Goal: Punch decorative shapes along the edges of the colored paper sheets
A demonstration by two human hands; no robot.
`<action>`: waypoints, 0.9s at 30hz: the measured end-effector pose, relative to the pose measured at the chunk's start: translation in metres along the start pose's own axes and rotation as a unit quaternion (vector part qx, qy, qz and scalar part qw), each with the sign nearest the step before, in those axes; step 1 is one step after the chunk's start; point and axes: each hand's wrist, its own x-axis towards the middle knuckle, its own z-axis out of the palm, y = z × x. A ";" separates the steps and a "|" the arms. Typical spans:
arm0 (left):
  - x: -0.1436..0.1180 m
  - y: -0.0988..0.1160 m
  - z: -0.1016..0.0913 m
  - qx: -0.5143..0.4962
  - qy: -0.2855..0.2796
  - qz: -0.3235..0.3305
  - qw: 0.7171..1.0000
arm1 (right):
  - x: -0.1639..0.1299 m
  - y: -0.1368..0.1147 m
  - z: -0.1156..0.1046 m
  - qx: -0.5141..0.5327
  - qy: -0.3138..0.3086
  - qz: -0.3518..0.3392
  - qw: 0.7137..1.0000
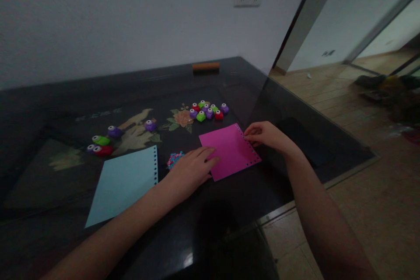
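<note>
A pink paper sheet [231, 148] with a row of punched holes along its right edge lies flat on the dark glass table [52, 105]. My left hand [192, 167] presses palm down on the sheet's left corner, fingers spread. My right hand [267, 134] touches the sheet's upper right edge with curled fingertips. A small pile of coloured paper cut-outs [173, 158] lies just left of my left hand. A light blue sheet [123, 183], also punched along its right edge, lies further left.
A cluster of small coloured craft punches [208, 110] sits behind the pink sheet. More punches [101, 144] lie at the left, one purple [150, 125] in between. An orange block [205, 67] rests at the table's far edge. Tiled floor lies to the right.
</note>
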 end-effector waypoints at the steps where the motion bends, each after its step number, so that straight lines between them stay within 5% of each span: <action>1: 0.000 0.000 0.001 0.001 0.002 0.001 1.000 | 0.000 0.000 0.000 0.000 -0.003 0.000 1.000; 27: -0.002 -0.003 0.008 -0.012 0.028 0.019 0.999 | 0.000 -0.001 0.000 -0.039 -0.012 0.009 0.999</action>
